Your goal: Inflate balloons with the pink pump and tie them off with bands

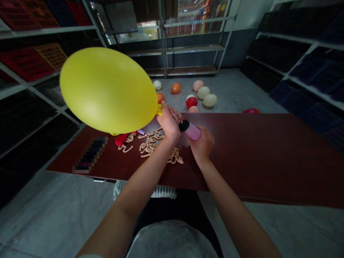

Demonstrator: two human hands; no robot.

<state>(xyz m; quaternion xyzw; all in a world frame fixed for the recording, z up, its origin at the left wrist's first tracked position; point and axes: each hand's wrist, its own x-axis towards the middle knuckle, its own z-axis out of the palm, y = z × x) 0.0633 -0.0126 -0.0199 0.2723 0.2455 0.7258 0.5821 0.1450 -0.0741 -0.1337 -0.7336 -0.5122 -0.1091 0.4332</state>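
A large inflated yellow balloon is up at the left, above the dark red table. Its neck is pinched in the closed fingers of my left hand. My right hand is wrapped round a pink cylinder with a black end; that black end points toward my left hand and meets or nearly meets it. Below my left wrist, several long beige uninflated balloons lie in a loose tangle. Beside them are a red balloon and a small purple piece.
A blurred dark flat object lies on the table's left part. Beyond the table, several inflated balloons rest on the floor, among them an orange one and a cream one. Shelves with crates stand left and right; a metal rack is behind.
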